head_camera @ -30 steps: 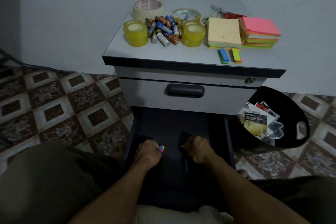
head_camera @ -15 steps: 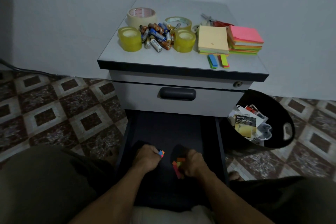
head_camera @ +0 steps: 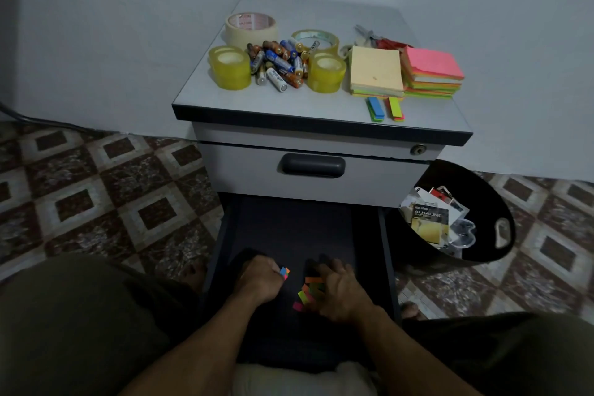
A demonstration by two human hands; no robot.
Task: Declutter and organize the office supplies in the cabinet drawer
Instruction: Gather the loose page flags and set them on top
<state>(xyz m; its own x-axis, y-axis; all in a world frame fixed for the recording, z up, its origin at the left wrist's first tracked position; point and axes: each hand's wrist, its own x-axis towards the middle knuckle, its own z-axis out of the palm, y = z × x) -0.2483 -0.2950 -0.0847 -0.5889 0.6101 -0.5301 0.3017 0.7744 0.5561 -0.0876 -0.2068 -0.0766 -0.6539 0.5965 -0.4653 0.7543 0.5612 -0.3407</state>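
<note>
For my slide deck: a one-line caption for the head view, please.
Left hand pinches sticky flags; right hand rests on loose flags in the open drawer.

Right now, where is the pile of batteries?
In the head view the batteries lie heaped on the cabinet top, toward its left, between the left yellow tape roll and the right yellow tape roll.

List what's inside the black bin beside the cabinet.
An alkaline battery card, clear plastic blister packs and red-printed cards lie in the black bin. Whatever sits beneath them is covered.
</note>
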